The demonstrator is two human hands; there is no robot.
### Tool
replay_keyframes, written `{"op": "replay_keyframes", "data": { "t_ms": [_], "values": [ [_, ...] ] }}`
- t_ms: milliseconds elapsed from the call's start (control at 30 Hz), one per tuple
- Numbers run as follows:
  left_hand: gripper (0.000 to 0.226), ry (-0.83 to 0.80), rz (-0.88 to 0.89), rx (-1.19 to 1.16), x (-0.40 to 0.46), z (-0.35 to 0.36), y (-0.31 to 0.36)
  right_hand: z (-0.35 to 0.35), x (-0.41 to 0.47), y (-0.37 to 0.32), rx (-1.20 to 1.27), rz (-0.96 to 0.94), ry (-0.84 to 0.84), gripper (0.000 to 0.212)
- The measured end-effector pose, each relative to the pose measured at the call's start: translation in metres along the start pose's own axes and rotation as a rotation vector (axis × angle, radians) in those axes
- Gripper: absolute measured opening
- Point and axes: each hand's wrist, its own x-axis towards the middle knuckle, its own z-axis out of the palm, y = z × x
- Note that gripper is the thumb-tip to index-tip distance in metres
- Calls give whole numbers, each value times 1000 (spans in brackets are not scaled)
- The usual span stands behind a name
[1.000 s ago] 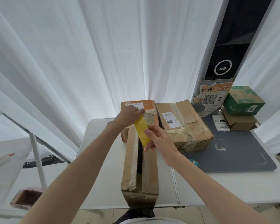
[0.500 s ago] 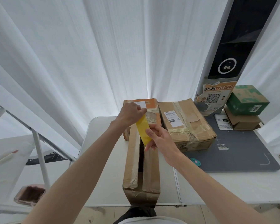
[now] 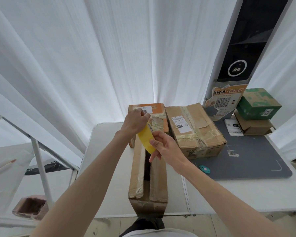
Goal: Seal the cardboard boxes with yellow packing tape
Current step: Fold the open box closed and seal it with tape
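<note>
A long narrow cardboard box (image 3: pixel 157 183) lies on the white table (image 3: pixel 108 168), pointing away from me, with a dark gap between its top flaps. A strip of yellow packing tape (image 3: pixel 146 139) stretches between my hands above the box's far half. My left hand (image 3: pixel 136 121) grips the strip's upper end; whatever else it holds is hidden. My right hand (image 3: pixel 161 147) pinches the lower end. An orange-topped box (image 3: pixel 158 115) stands behind the long one.
A taped brown box (image 3: pixel 195 129) sits right of the long one, partly on a grey mat (image 3: pixel 256 159). A small teal cutter (image 3: pixel 204 169) lies on the mat. A green box (image 3: pixel 257 103) is stacked on a brown one at far right. White curtains hang behind.
The strip between my hands has tilted slightly and my left hand has shifted a little left. The view has drifted a little; the boxes have not moved.
</note>
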Motion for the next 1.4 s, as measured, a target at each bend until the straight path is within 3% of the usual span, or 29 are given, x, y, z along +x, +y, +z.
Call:
{"op": "replay_keyframes", "data": {
  "t_ms": [167, 467, 667, 1133, 1300, 1400],
  "values": [
    [26, 98, 1, -99, -9, 1, 4, 2, -2, 1, -30, -26, 15, 16],
    [32, 84, 13, -224, -17, 6, 2, 0, -6, 7, -90, -68, 19, 9],
    [15, 140, 22, -236, -21, 14, 0, -2, -7, 10, -94, -61, 26, 7],
    [30, 207, -22, -357, -28, 15, -1, -4, -8, 9, -128, -70, 4, 8],
    [14, 200, -12, -328, -34, 18, -1, -4, -10, 15, -146, -69, 14, 10],
    [17, 200, -15, -324, -32, 16, -2, -2, -10, 15, -143, -68, 10, 9]
  ]
}}
